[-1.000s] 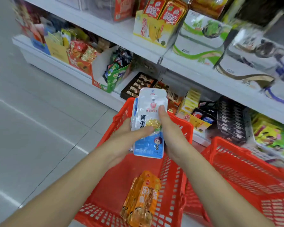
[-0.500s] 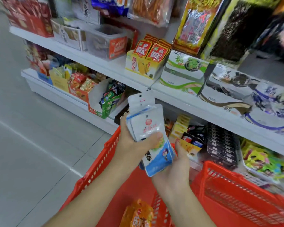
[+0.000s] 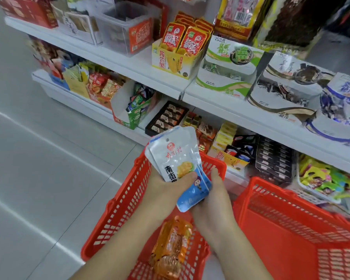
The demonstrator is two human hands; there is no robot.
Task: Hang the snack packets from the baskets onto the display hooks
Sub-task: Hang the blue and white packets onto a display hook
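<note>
I hold a small stack of white-and-blue snack packets (image 3: 177,158) fanned out above the left red basket (image 3: 117,207). My left hand (image 3: 164,190) grips the stack from the left, thumb across the front. My right hand (image 3: 212,197) holds the stack's lower right edge, its fingers behind the blue ends. Each packet has a hang hole at its top. Orange snack packets (image 3: 172,245) lie in the left basket below my hands. Large hanging packets (image 3: 236,15) show at the top of the view; the hooks themselves are not visible.
A second red basket (image 3: 291,235) stands to the right on the floor. White shelves (image 3: 240,110) with boxes and trays of snacks run behind the baskets. Grey tiled floor (image 3: 38,168) stretches to the left.
The camera has tilted upward, showing more shelf. The packets rose away from the basket and fanned out, and my right hand slid from the stack's side down to its bottom edge.
</note>
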